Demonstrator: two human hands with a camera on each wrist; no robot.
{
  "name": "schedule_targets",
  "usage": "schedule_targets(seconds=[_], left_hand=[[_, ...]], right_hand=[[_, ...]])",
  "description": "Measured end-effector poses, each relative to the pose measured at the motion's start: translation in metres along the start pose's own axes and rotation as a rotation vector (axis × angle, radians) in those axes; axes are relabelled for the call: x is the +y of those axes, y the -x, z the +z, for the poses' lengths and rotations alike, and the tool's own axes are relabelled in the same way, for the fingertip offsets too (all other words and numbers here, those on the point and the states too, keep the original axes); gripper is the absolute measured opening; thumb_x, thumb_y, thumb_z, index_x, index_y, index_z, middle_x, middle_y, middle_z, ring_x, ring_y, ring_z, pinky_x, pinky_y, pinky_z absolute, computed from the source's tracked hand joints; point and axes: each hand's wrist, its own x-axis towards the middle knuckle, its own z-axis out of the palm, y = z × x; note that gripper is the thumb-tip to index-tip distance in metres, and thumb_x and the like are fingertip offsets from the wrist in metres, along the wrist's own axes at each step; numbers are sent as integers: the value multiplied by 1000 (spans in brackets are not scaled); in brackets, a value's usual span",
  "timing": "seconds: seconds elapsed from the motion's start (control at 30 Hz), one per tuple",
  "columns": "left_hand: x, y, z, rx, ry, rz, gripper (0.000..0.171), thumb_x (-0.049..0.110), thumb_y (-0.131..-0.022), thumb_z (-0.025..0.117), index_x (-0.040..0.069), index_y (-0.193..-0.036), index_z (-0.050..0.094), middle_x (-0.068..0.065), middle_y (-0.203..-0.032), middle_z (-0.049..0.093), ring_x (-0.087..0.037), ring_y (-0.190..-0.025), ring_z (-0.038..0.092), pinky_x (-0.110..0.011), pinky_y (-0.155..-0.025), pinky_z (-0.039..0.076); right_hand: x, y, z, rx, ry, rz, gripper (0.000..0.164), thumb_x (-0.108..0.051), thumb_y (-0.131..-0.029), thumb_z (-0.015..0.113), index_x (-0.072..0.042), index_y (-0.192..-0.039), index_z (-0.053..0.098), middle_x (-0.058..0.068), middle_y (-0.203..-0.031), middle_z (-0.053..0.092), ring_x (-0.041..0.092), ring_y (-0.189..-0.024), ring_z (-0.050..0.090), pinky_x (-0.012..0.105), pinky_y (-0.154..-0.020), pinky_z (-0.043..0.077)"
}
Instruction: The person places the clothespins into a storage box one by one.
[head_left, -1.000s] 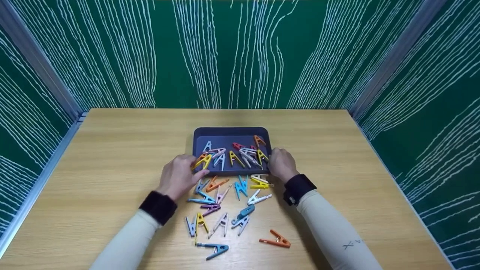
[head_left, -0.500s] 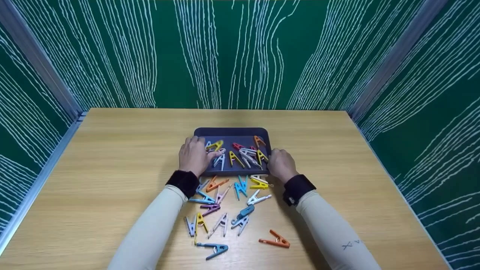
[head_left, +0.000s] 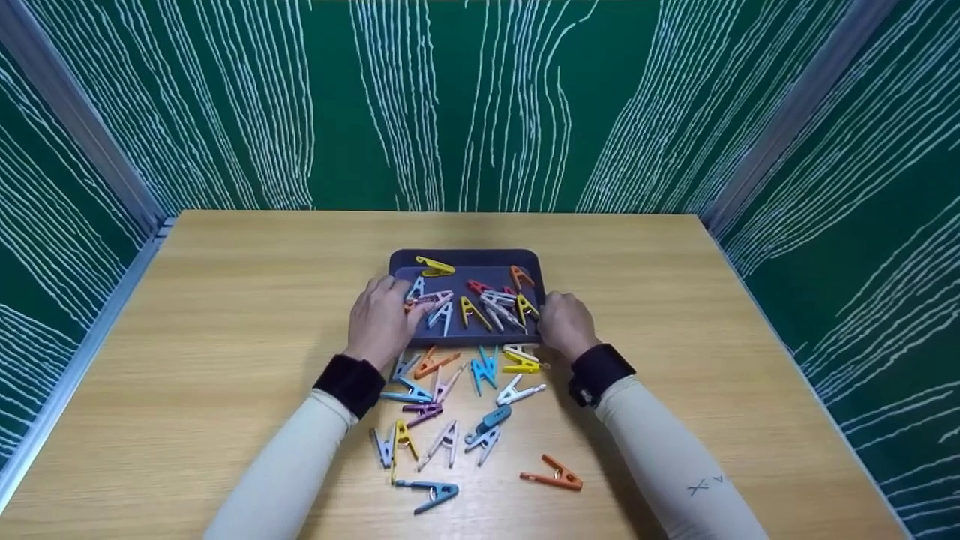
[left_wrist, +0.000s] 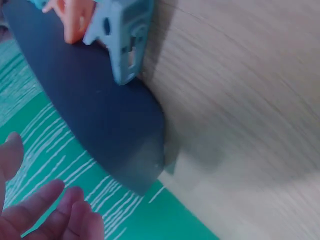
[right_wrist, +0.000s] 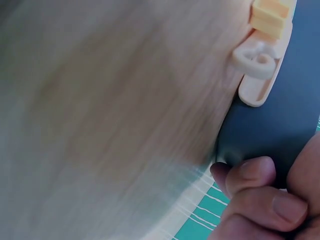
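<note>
My right hand (head_left: 568, 324) grips the right side of a dark shallow tray (head_left: 480, 256); in the right wrist view its curled fingers (right_wrist: 257, 172) and thumb pinch the tray's corner. Over the tray's left rim hovers my left hand (head_left: 379, 322), whose loosely bent fingers (left_wrist: 45, 200) hold nothing in the left wrist view. Inside the tray lie several spring clips, among them a yellow clip (head_left: 435, 266) by the far wall, an orange clip (head_left: 520, 276) at right and a yellow clip (head_left: 474, 313) in the middle. The left hand partly hides the clips near the left rim.
Several loose clips lie on the wooden table (head_left: 225, 360) in front of the tray: a light-blue clip (head_left: 484, 373) close to it, a purple clip (head_left: 424, 412), a blue clip (head_left: 429, 495) and an orange clip (head_left: 553, 475) nearer me. Green panels (head_left: 480, 105) stand behind and at both sides.
My left hand has moved a yellow clip from the tray's left front toward its far wall, let it go, and drawn back slightly to the left. The right hand stays on the tray.
</note>
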Motion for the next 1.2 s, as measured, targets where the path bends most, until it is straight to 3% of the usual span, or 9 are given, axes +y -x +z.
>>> schedule_targets(seconds=[0.17,0.3,0.53,0.67,0.73,0.93,1.2], left_hand=[[-1,15,-7,24,8,85,36,30,-93,78,-1,-110,73,-15,-104,68,-30,-96,64,-45,-86,55],[-2,27,-13,-19,7,139,29,26,-91,78,1,-106,73,-12,-98,68,-28,-89,65,-45,-77,57],[-8,53,-23,-236,-30,177,24,12,-84,75,6,-107,74,-10,-103,72,-29,-92,69,-46,-78,57],[-12,65,-27,-360,-77,192,40,6,-76,72,11,-115,75,-5,-103,70,-20,-87,65,-43,-78,56],[-14,69,-27,-391,-96,215,44,4,-71,71,12,-114,75,-4,-100,68,-18,-84,62,-42,-76,55],[-21,75,-21,-406,-129,287,36,0,-69,72,12,-103,76,-2,-93,65,-16,-80,60,-42,-70,54],[-20,77,-15,-377,-122,286,24,1,-73,75,9,-96,77,-6,-94,64,-23,-85,63,-45,-73,54]], right_hand=[[1,0,-1,3,-5,4,20,-7,-95,56,10,-94,67,28,-89,68,42,-80,68,55,-70,54],[1,0,-1,13,-5,-7,20,-7,-95,56,10,-93,67,29,-89,68,44,-81,68,56,-70,54],[-1,-2,-1,0,1,0,18,-5,-92,56,8,-91,68,28,-86,69,42,-79,69,55,-69,54],[-1,-3,-1,-6,5,2,17,-2,-90,55,8,-90,68,28,-86,69,41,-77,69,55,-68,54],[-1,-3,0,-6,5,5,17,-2,-90,55,9,-91,68,27,-86,69,40,-77,69,54,-67,54],[-1,-2,2,-13,1,20,16,-1,-91,56,8,-93,68,26,-86,69,38,-76,68,53,-67,54],[0,-1,2,4,-5,12,17,-4,-92,56,8,-90,67,27,-86,68,40,-77,68,54,-67,55]])
